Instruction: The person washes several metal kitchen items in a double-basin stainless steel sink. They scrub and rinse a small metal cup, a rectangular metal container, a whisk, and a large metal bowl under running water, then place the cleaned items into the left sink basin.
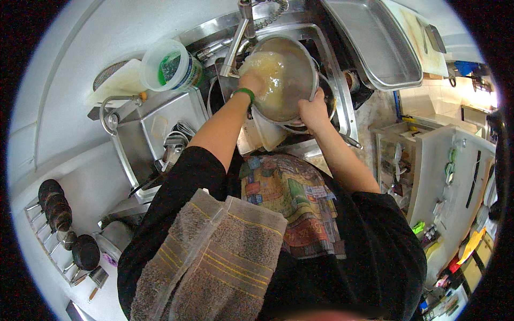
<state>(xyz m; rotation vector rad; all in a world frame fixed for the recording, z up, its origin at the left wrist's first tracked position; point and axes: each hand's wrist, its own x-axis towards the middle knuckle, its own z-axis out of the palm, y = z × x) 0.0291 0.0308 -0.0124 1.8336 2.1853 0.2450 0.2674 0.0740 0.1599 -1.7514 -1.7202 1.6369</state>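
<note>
A large round metal pot (297, 80) is tilted over the sink (342, 101), its opening toward me. Inside it lies a pale yellow, wet and shiny mass (276, 67); its kind I cannot make out. My left hand (252, 84), below which a green band circles the wrist, reaches over the pot's left side into this mass. Its fingers are hidden there. On the right, my right hand (315, 111) grips the pot's rim, thumb on the near side. The faucet (235, 45) rises just left of the pot. Other pans and a white board (259, 134) lie beneath it.
A clear plastic tub (167, 64) with green contents stands left of the faucet. Further left is a second steel basin (150, 125). A big metal tray (383, 40) and a cutting board (420, 37) sit at right. A grey towel (214, 251) hangs over my shoulder.
</note>
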